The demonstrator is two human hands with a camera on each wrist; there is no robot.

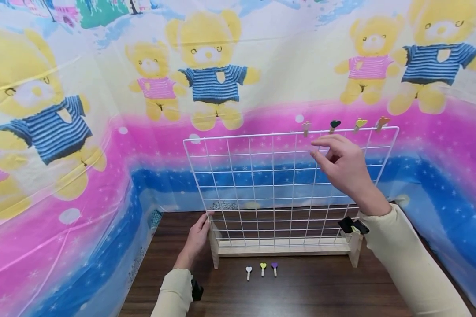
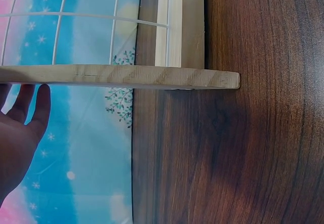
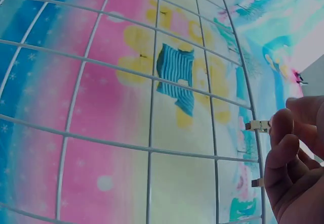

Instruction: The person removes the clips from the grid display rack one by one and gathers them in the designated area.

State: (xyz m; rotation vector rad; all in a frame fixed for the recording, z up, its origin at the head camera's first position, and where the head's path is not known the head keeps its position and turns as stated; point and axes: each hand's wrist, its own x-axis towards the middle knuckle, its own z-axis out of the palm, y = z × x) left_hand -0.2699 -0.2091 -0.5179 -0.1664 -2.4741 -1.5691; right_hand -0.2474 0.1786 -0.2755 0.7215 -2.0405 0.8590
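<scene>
A white wire grid stands upright in a wooden base. Along its top wire sit a pale heart clothespin, a dark green one, a yellow one and an orange one. My right hand is raised before the grid's upper right, thumb and index finger bent and slightly apart, just below the pale clothespin. In the right wrist view its fingertips overlap the end of a clothespin. My left hand rests its fingertips against the outer side of the wooden end post.
On the dark wooden table, in front of the base, lie a white heart clothespin, a yellow one and a purple one. A bear-printed cloth hangs behind the table and along its sides.
</scene>
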